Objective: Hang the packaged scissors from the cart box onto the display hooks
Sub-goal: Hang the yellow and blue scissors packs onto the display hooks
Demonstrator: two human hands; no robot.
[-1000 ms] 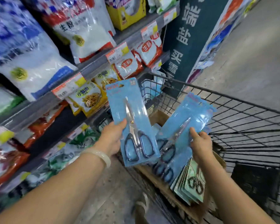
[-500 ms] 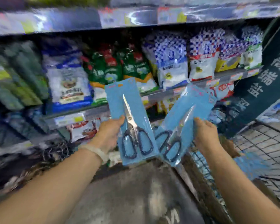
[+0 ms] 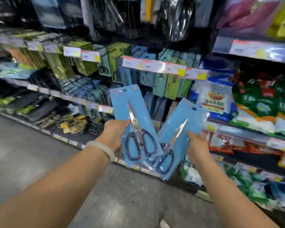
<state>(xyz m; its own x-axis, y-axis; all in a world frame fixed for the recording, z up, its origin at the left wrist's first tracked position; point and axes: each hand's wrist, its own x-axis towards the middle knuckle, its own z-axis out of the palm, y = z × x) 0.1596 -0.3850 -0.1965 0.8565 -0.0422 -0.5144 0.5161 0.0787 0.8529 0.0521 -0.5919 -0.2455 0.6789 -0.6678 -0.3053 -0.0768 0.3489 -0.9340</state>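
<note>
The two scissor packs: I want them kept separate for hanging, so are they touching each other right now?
Touching. In the head view the left-hand pack overlaps the lower corner of the right-hand pack, its bottom edge lying across it with no gap visible.

Bare forearms, no sleeves; pale bangle [image 3: 101, 149] circles the left wrist.

Two blue-carded scissors packs [image 3: 135, 124] [image 3: 179, 137], blades up, lower corners overlapping, mid-air.

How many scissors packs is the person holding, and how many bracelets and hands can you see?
Blue scissors packs: 2, one in the left hand at and one in the right hand at
Hands: 2
White bracelet: 1
Total: 5
</note>
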